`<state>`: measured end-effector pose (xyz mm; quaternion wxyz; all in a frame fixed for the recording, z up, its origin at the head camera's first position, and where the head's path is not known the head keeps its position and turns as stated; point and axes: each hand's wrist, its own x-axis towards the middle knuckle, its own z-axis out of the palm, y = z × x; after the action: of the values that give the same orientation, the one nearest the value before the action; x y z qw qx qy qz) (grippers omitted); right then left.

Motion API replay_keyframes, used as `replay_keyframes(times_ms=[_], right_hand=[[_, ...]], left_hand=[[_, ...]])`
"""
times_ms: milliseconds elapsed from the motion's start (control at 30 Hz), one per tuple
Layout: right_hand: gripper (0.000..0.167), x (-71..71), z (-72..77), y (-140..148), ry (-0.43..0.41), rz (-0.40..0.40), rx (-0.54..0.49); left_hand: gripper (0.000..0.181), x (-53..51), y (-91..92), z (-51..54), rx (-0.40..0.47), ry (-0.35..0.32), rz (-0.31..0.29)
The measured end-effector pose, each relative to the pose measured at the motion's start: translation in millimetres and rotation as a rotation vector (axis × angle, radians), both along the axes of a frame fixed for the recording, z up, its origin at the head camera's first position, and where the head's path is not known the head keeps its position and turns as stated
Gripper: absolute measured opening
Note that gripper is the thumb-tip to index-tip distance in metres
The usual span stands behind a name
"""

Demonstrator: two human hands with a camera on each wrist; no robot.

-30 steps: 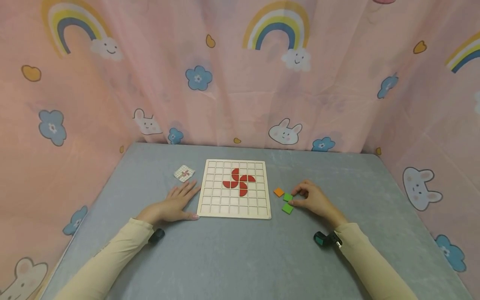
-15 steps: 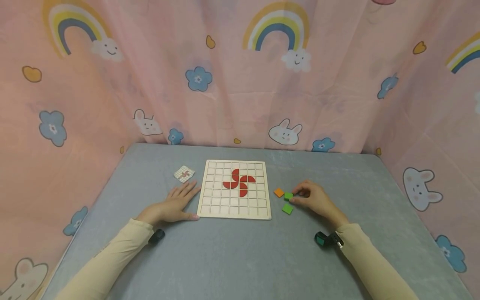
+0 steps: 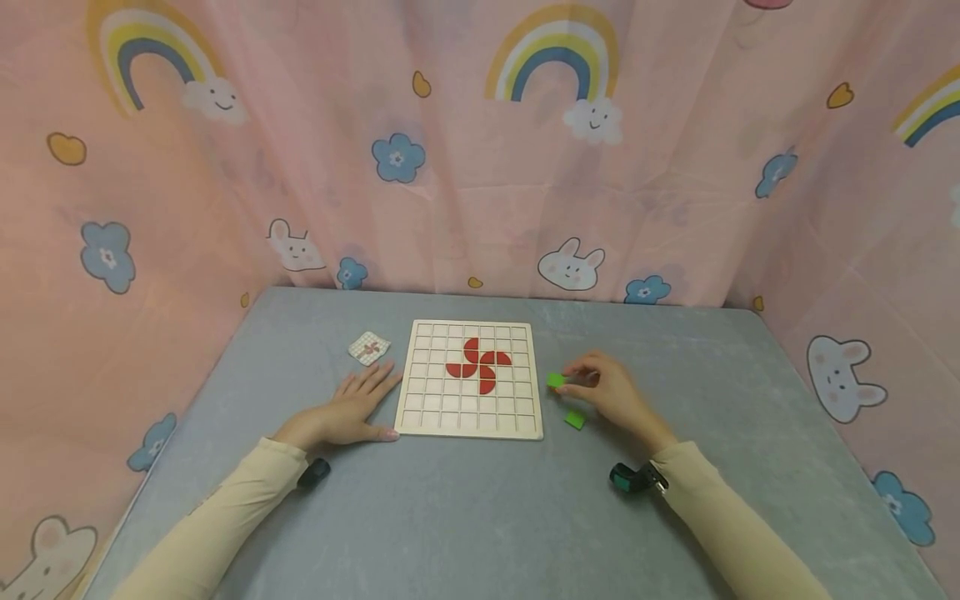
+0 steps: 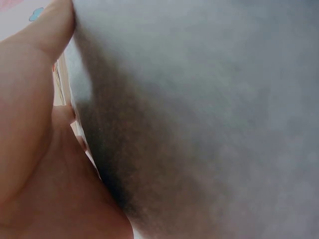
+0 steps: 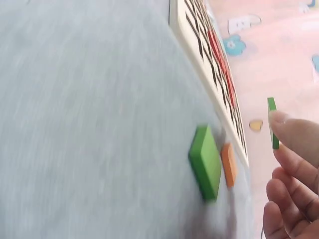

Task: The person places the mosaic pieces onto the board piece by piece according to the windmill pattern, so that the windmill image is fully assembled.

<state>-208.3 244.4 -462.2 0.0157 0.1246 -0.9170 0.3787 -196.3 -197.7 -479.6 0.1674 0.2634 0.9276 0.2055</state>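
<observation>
My right hand (image 3: 617, 398) pinches a green square tile (image 3: 555, 380) between thumb and fingers, lifted just off the right edge of the wooden grid board (image 3: 442, 422). Below it, a second green tile (image 3: 575, 420) lies on the table. An orange tile (image 5: 229, 165) lies beside that one in the right wrist view; from the head it is hidden behind the held tile. Red rounded pieces (image 3: 487, 381) form a pinwheel in the board's middle. Spread on the table, my left hand (image 3: 345, 414) touches the board's left side with its fingertips and thumb.
A small pattern card (image 3: 369, 348) showing a pinwheel on a grid lies beyond my left hand. The grey table (image 3: 480, 517) extends in front of the board. A pink patterned curtain (image 3: 480, 208) hangs along the back and both sides.
The right hand has lifted one green tile and carried it left toward the board, over the orange tile's spot. My left hand and the board have stayed in place.
</observation>
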Motion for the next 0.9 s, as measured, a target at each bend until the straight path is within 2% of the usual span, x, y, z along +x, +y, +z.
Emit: replay_keyframes(times_ms=[167,400,700,900], right_hand=[[0.023,-0.4,3.8,-16,0.002,0.007,-0.016],[0.021,-2.6,5.7,-36,-0.01,0.015,-0.028],[0.02,-5.7,1.2,-62,-0.023,0.016,-0.033],[0.02,-9.6,-6.1,-79,0.011,0.024,-0.068]], left_hand=[[0.105,1.4,0.0,2.0,0.029,0.002,-0.011],[0.104,-0.4,0.2,0.0,0.011,0.004,0.001],[0.103,4.4,4.8,14.0,0.011,-0.015,-0.008],[0.103,3.7,3.0,10.1,0.044,-0.001,-0.014]])
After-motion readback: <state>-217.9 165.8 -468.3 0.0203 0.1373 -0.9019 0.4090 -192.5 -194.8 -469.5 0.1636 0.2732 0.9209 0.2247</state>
